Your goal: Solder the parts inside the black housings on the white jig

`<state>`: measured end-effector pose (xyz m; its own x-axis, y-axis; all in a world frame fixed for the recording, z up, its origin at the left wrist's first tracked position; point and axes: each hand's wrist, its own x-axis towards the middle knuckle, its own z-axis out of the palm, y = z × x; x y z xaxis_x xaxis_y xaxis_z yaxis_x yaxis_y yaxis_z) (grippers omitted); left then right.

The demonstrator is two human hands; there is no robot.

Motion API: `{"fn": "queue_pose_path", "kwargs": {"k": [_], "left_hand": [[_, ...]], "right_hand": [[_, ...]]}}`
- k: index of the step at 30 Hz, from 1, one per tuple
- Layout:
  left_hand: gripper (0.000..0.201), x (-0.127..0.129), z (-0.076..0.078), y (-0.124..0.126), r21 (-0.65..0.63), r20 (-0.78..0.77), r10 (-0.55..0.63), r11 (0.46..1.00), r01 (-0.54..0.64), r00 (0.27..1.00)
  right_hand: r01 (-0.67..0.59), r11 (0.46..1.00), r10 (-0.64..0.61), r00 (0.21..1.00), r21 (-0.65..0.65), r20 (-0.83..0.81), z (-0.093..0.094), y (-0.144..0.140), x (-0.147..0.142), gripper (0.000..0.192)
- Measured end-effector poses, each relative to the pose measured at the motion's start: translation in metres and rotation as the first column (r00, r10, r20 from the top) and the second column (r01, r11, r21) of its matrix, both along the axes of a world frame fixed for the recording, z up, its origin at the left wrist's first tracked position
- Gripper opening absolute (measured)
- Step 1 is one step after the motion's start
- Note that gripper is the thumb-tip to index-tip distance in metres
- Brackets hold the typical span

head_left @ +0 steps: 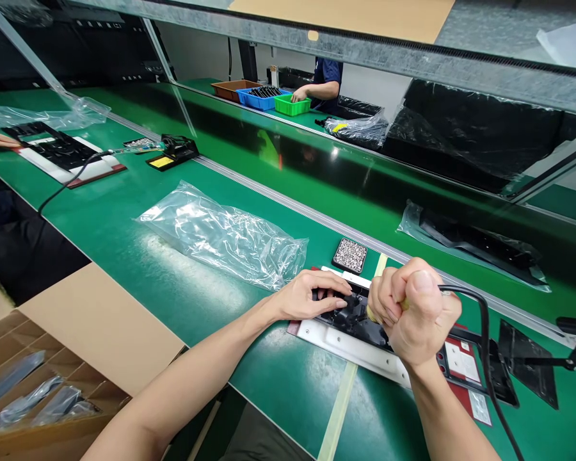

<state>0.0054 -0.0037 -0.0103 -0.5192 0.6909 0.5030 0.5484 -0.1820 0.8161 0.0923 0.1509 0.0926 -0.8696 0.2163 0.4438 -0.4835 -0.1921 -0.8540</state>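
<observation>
Fingers [327, 289] of the left hand [303, 296]: spread flat, pressing on the black assembly [360, 320] at lower centre of the frame, gripping nothing; right hand [415, 307]: clenched in a fist around a yellowish tool handle [372, 314] with black cable [484, 346], tip down on the same assembly. Assembly: lies on a white-and-red fixture plate [355, 349] on the green bench [125, 224]. Nearby: small tray of screws [350, 255] just above, crumpled clear bag [225, 234] to the left, cardboard box [77, 346] at lower left.
</observation>
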Motion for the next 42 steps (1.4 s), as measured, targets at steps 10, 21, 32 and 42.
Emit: {"fn": "queue_pose_path", "kwargs": {"k": [10, 21, 32, 42], "left_hand": [[0.022, -0.0004, -0.0018, 0.0002, 0.006, 0.006, 0.004, 1.000, -0.004, 1.000], [0.022, 0.0000, -0.0013, 0.0001, 0.009, 0.009, 0.002, 1.000, -0.002, 1.000], [0.022, -0.0001, -0.0015, -0.0002, 0.003, 0.011, 0.005, 1.000, -0.005, 1.000], [0.022, 0.0000, -0.0015, -0.0003, -0.003, 0.016, 0.002, 1.000, -0.002, 1.000]], "right_hand": [[0.000, 1.000, 0.000, 1.000, -0.015, 0.009, -0.0014, 0.0004, 0.0003, 0.045], [-0.003, 1.000, 0.003, 1.000, -0.017, 0.012, -0.0012, 0.0002, 0.0002, 0.046], [-0.001, 0.999, 0.001, 1.000, -0.032, 0.017, -0.0023, 0.0007, 0.0007, 0.046], [-0.008, 0.999, 0.009, 1.000, -0.038, 0.012, -0.0023, 0.0006, 0.0004, 0.045]]}}
